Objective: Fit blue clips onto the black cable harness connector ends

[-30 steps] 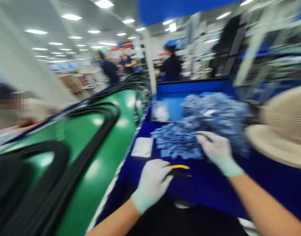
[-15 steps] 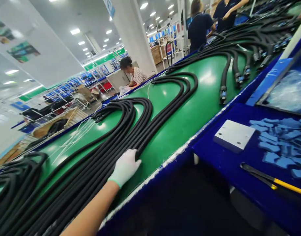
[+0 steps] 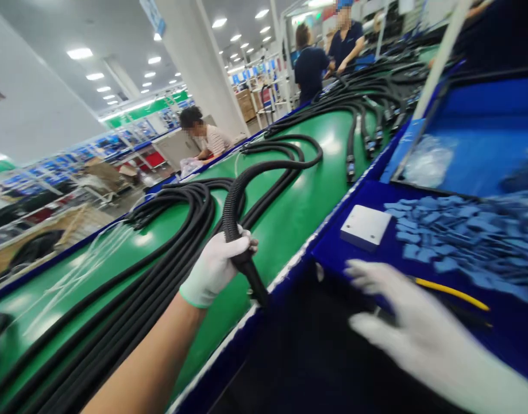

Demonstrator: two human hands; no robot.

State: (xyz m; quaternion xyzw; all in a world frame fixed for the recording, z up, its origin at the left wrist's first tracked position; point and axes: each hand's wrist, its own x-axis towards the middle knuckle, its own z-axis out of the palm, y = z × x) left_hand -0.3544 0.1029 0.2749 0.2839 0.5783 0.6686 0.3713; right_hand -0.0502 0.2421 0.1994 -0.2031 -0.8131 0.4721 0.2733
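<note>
Left hand lifts a corrugated hose end off the green belt

The left hand [image 3: 216,265] has its grip closed around the black hose [image 3: 238,201], whose end points down toward the blue table [image 3: 367,270]; its length arches up and away. The right hand [image 3: 414,333], blurred, hovers with fingers spread.

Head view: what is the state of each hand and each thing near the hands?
left hand: closed around the black corrugated hose
black corrugated hose: end lifted off the green belt
right hand: open, fingers spread, blurred
yellow-handled tool: lying on the blue table
</note>
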